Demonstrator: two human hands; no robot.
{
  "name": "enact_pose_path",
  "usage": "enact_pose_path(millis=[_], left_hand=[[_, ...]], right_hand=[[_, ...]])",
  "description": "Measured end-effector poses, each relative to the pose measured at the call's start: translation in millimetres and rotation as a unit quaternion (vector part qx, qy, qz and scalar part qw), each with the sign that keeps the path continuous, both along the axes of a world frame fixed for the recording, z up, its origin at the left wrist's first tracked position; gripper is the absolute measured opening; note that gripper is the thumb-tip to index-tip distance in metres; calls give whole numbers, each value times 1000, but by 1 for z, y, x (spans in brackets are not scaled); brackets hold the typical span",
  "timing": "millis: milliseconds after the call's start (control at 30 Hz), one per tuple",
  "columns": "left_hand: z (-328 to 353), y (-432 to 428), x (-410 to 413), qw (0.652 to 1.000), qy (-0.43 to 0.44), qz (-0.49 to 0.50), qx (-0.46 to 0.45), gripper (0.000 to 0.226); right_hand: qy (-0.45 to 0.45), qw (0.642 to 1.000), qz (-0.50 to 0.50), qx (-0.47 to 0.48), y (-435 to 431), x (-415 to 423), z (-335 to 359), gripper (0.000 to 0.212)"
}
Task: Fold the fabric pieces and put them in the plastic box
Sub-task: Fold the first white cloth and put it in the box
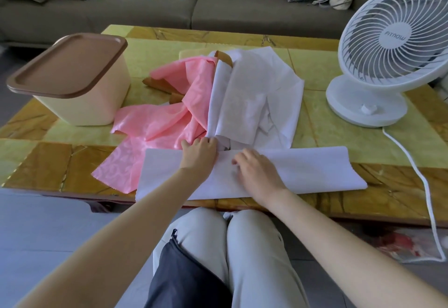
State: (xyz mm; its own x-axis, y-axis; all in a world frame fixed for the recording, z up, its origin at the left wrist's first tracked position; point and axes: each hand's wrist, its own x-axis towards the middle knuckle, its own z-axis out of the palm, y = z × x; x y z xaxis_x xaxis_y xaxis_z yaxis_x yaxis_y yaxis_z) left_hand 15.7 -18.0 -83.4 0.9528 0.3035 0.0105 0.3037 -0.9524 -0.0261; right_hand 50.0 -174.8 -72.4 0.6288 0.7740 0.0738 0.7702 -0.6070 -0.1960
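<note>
Head view: a patterned desk [339, 135] is seen from above, with the person's knees below its near edge.
White strip [310, 172]: folded into a long band and laid flat along the near edge of the desk.
Left hand [199, 156]: set palm-down on the strip's far edge. The fingers are bent over towards the heap, and whether cloth is pinched cannot be told.
Right hand [255, 174]: rested palm-down on the middle of the strip, fingers loosely bent, nothing gripped.
Pink fabric [162, 123]: spread unfolded, partly tucked under the strip's left end.
White heap [247, 99]: crumpled just behind the strip, beside the pink.
Brown fabric [157, 84]: glimpsed beneath the pink.
Plastic box [82, 106]: stood at the far left, brown lid [68, 65] on, pink fabric just beside it.
Fan [392, 48]: stood at the right of the desk.
</note>
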Motion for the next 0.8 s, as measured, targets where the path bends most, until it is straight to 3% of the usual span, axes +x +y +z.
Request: enact_pose_path(millis=[133, 233, 367, 633, 733, 800], left_hand=[[2, 4, -13, 999, -30, -26, 35, 37], [5, 17, -35, 998, -62, 13, 18, 31], [1, 34, -74, 995, -26, 95, -16, 29], [7, 55, -121, 971, -9, 207, -119, 50], [10, 60, -121, 944, -36, 241, -224, 47], [11, 63, -123, 939, -25, 250, -235, 47]], right_hand=[[36, 997, 52, -47, 21, -35, -14, 44], [49, 992, 18, -115, 29, -37, -17, 54], [92, 987, 0, -134, 41, -39, -17, 63], [112, 982, -26, -150, 53, -45, -14, 61], [114, 978, -33, -172, 57, -46, -10, 63], [116, 977, -37, -177, 58, -48, -8, 63]])
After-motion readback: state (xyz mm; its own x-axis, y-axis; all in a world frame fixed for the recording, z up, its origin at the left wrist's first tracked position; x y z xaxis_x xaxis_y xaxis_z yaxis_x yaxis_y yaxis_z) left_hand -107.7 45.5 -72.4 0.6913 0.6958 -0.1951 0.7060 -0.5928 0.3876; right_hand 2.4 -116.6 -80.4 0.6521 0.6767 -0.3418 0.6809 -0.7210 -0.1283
